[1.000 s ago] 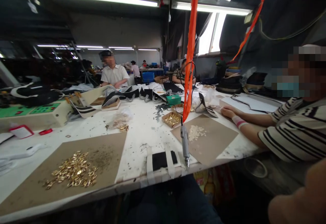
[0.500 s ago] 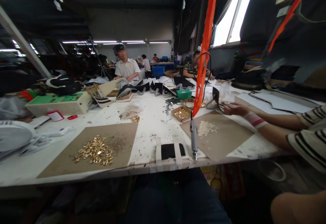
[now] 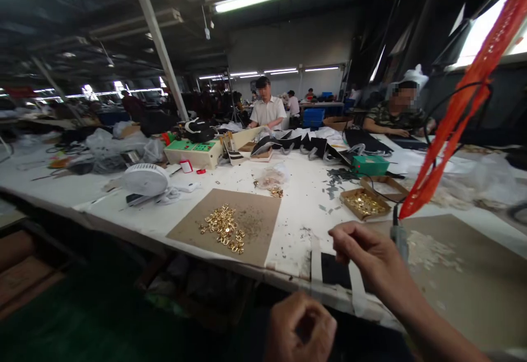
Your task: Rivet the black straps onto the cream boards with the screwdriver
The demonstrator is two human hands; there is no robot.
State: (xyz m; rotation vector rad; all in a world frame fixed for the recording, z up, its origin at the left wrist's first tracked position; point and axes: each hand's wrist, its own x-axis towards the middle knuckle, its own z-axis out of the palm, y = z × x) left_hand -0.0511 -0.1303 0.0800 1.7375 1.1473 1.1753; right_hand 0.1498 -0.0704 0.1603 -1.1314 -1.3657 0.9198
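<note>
My left hand point(image 3: 302, 326) is low in front of the table edge, its fingers curled toward the thumb; whatever they hold, if anything, does not show. Above the table's front edge, my right hand point(image 3: 366, 247) has its fingers bent together in a pinch, and anything between them is too small to make out. Below the right hand is a black pad point(image 3: 335, 270) held by pale tape strips. Just beyond the right wrist hangs a grey powered screwdriver point(image 3: 399, 241), partly covered, on an orange strap point(image 3: 453, 115). Gold-coloured metal fittings point(image 3: 224, 227) lie heaped on a brown board point(image 3: 263, 208) to the left.
A cardboard box of gold parts point(image 3: 364, 204) stands beside a green box point(image 3: 370, 165). Pale small pieces point(image 3: 430, 249) lie on another brown board point(image 3: 489, 274). A white fan point(image 3: 146, 179) and a green-topped machine point(image 3: 195, 153) are at left. Co-workers sit across the table.
My view has swung left, so the table's contents appear farther right. Both my hands have come into view; the neighbour's arms at right have gone out of it.
</note>
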